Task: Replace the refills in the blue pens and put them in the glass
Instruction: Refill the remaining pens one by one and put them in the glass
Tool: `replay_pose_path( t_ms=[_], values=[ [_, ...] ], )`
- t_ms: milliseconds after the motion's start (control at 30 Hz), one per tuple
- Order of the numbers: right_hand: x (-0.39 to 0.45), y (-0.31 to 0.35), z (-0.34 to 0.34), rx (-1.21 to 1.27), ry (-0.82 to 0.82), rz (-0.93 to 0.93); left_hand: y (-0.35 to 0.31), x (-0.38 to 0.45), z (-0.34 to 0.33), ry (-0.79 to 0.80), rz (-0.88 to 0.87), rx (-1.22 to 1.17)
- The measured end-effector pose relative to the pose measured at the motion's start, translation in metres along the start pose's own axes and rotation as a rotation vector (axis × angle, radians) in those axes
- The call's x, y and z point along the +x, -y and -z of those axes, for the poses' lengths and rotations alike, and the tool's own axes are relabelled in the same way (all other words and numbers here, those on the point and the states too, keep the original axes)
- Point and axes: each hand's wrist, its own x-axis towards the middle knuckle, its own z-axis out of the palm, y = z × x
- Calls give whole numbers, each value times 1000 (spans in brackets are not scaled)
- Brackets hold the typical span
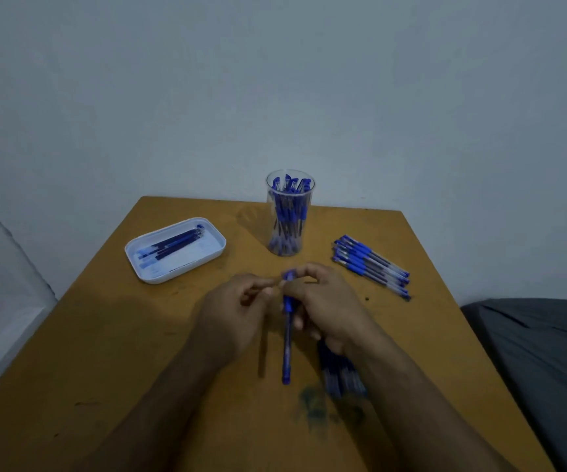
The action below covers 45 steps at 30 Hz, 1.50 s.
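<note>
Over the middle of the table, my right hand (326, 301) grips a blue pen (287, 338) that points toward me, its far end between my fingers. My left hand (234, 311) pinches that far end with thumb and fingertips; I cannot tell which part it holds. A clear glass (290, 212) holding several blue pens stands at the back centre. A row of several blue pens (372, 265) lies to the right of the glass. More blue pens (341, 376) lie under my right wrist, partly hidden.
A white tray (146, 267) with several dark refills (173, 245) sits at the back left of the wooden table (105, 352). A grey-clad leg (541, 352) is beyond the table's right edge. Ink stains (323, 407) mark the near tabletop.
</note>
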Motion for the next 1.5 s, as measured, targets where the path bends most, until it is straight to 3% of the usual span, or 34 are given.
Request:
replay_pose_path(
  t_ms=[100, 233, 467, 967, 1500],
  values=[
    [1, -15, -11, 146, -39, -40, -12, -7, 1, 120, 192, -324],
    [3, -24, -12, 315, 47, -84, -8, -6, 4, 264, 279, -270],
    [7, -28, -3, 353, 122, -50, 3, -9, 12, 214, 183, -118],
    [8, -32, 8, 240, 159, 92, 12, -13, 14, 243, 41, -114],
    [6, -25, 13, 241, 107, 152, 9, -8, 18, 325, 67, -220]
  ],
)
